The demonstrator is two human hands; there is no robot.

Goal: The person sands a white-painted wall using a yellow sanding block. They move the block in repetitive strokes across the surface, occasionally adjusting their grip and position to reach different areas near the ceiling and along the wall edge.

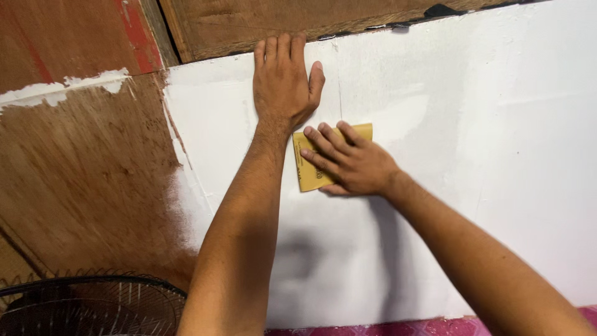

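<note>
A white-coated board [472, 137] fills most of the view. My left hand [283, 78] lies flat on it near its upper edge, fingers together and pointing up, holding nothing. Just below and to the right, my right hand [351, 162] presses a yellow sheet of sandpaper [308, 177] flat against the white surface, fingers spread over it. The hand covers most of the sheet; only its left part and top right corner show.
Bare brown plywood [81, 180] with patches of white filler lies to the left of the white area. A black wire fan guard [87, 305] sits at the bottom left. Wooden planks [261, 18] run along the top. Pink cloth [398, 328] shows at the bottom edge.
</note>
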